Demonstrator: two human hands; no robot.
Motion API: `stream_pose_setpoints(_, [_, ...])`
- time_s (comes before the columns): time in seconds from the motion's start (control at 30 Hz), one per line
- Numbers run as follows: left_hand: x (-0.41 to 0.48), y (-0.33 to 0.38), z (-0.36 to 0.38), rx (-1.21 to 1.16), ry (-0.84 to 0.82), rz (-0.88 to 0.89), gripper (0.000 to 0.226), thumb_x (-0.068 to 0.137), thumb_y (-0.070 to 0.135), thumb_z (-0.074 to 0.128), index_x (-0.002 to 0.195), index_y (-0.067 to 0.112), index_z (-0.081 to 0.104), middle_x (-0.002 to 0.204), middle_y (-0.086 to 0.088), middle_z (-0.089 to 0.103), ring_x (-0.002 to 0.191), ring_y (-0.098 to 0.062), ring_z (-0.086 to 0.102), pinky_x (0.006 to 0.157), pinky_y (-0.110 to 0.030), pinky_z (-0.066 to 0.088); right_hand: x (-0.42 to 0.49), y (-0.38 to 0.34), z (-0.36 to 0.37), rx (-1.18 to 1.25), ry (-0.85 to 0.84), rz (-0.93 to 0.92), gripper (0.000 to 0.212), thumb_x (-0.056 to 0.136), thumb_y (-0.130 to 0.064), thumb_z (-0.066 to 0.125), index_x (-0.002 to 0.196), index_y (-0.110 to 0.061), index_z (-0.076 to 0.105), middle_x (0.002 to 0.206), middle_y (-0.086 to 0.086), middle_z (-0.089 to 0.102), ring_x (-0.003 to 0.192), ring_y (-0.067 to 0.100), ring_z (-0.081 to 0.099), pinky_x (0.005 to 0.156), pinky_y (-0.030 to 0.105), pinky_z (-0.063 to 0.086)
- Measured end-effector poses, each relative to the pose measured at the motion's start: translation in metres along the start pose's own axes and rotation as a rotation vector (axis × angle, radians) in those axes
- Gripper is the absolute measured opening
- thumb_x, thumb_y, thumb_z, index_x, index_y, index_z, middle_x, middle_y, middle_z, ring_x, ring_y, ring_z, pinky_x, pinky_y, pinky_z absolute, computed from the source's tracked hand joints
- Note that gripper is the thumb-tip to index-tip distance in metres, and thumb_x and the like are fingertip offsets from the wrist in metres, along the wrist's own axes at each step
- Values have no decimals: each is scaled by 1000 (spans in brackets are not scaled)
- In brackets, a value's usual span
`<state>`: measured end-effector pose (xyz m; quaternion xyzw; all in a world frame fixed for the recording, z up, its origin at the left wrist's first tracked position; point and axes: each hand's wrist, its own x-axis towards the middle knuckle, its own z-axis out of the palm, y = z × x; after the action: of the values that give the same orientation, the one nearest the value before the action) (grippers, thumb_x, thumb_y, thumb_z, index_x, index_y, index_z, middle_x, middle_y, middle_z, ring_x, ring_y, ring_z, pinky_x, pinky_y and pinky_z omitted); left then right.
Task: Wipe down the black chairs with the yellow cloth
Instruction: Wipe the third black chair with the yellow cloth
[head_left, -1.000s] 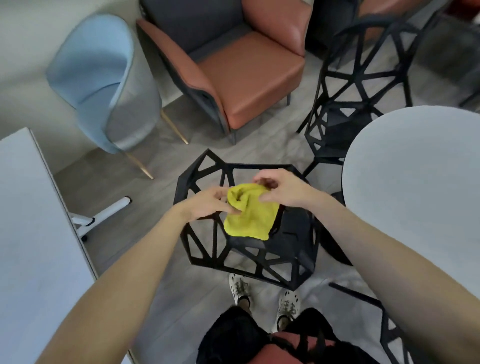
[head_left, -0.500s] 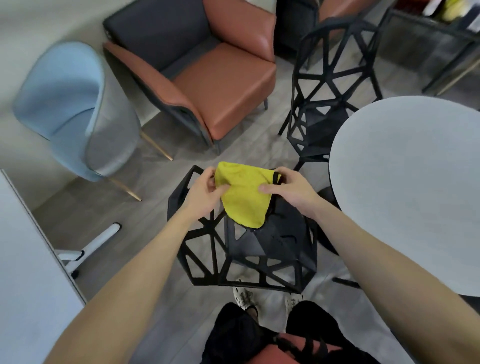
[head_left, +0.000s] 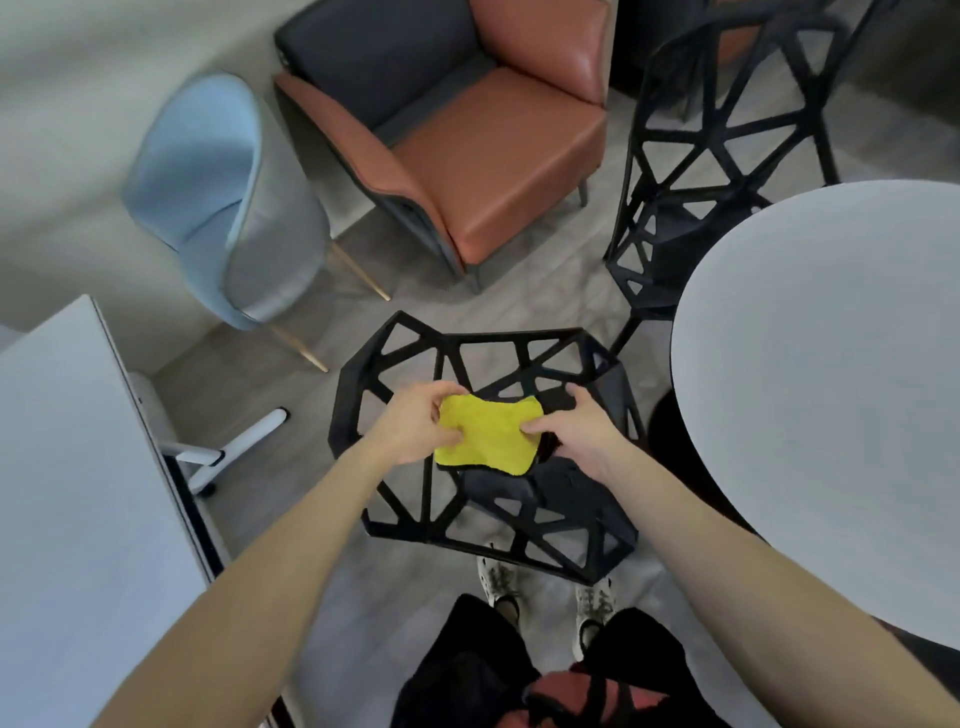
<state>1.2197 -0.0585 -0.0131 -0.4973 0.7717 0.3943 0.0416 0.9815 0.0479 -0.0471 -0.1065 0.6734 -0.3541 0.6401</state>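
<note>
At centre frame, the left hand (head_left: 415, 426) and right hand (head_left: 582, 431) pinch the yellow cloth (head_left: 488, 434) by its sides above the black chair (head_left: 483, 441). Best to keep it folded flat, then press along each strut.

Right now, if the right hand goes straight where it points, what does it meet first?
The yellow cloth that the right hand pinches; beyond it, probably the left hand. Depth unclear.

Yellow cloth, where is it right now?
In the head view, the yellow cloth is mid-frame, pinched between the left hand and the right hand, over the nearest black chair beside the round white table.
</note>
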Motion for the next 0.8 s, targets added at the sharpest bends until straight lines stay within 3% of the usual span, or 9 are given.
stream_pose_setpoints(0.1, [-10,9,1,162,5,54,38,74,27,92,107,30,73,109,3,55,99,-17,58,85,-37,55,-8,19,10,-752,-5,-192,107,55,-78,85,148,-35,51,143,6,45,131,29,51,108,46,50])
stream_pose_setpoints(0.13, [-12,11,1,142,-35,78,33,74,24,90,99,30,69,106,5,59,95,-14,59,83,-37,55,-7,25,18,-960,46,-341,99,52,-88,75,135,-36,59,140,5,43,132,30,47,110,49,48])
stream_pose_setpoints(0.2, [-14,9,-3,120,-127,98,32,75,20,88,92,28,62,88,7,65,79,-10,57,77,-41,55,6,34,39,-1078,8,-660,69,64,-76,75,111,-26,65,139,5,49,132,31,47,111,51,44])
stream_pose_setpoints(0.33, [-12,-31,-36,97,-207,22,36,83,29,93,109,27,69,101,9,74,95,-10,71,89,-33,60,47,54,91,-891,-270,-523,37,90,-42,74,105,-17,51,100,8,70,97,33,66,81,46,54])
stream_pose_setpoints(0.43, [-3,-82,-78,120,55,-45,18,98,30,79,114,32,70,108,12,75,100,-7,72,93,-33,60,83,93,113,-684,-133,-254,40,92,-37,71,118,-12,54,111,12,71,106,36,67,78,39,50])
stream_pose_setpoints(0.53, [15,-132,-112,255,241,-132,8,107,31,64,111,36,70,104,10,76,95,-12,72,94,-43,59,116,127,119,-417,50,-22,46,90,-36,75,125,-10,63,121,14,71,116,37,66,93,41,54])
stream_pose_setpoints(0.63, [39,-166,-127,270,190,-158,15,112,34,56,115,43,68,103,7,78,89,-17,76,96,-45,59,143,142,130,-274,218,70,54,90,-39,76,134,-14,57,124,12,70,118,37,64,98,44,52])
stream_pose_setpoints(0.73, [61,-178,-131,181,96,-182,27,113,41,53,129,34,73,101,6,79,85,-19,77,92,-46,62,170,130,150,-150,280,17,44,93,-31,72,128,-16,50,115,9,66,114,38,63,89,43,49])
stream_pose_setpoints(0.8, [69,-178,-131,166,11,-193,33,111,49,54,133,37,74,90,8,80,79,-15,78,79,-33,62,191,112,162,-107,311,-22,40,93,-25,70,124,-12,48,114,11,63,113,37,62,83,37,43])
